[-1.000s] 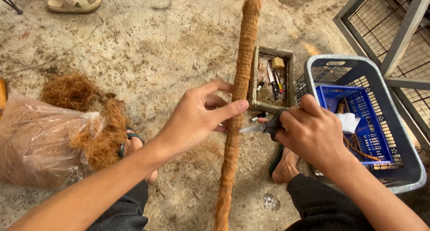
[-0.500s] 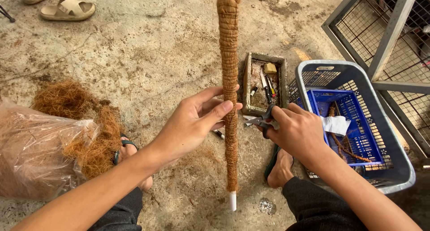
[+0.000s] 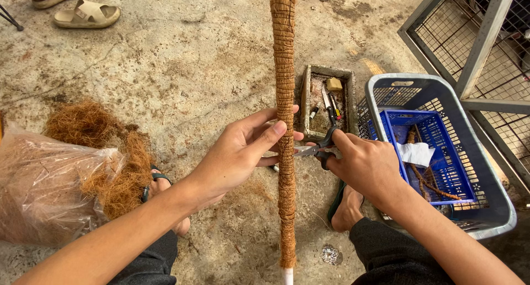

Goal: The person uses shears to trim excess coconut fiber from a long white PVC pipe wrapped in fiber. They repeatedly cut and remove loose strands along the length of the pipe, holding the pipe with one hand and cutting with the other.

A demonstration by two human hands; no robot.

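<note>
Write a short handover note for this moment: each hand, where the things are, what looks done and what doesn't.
Left hand: grips the fibre-wrapped pole mid-length, holding it upright.
Right hand: holds scissors, tips at the pole beside the left fingers.
Around: loose coir spilling from a plastic bag on the left; small tool tray and blue baskets on the right.
Done: pole wrapped nearly full length.
Left: white bare end at the bottom is unwrapped; whether anything has been cut cannot be told.

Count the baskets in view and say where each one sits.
2: a grey basket on the floor right of the right hand, and a smaller blue basket nested inside it. Nothing shows whether others lie beyond the picture's edges.
</note>
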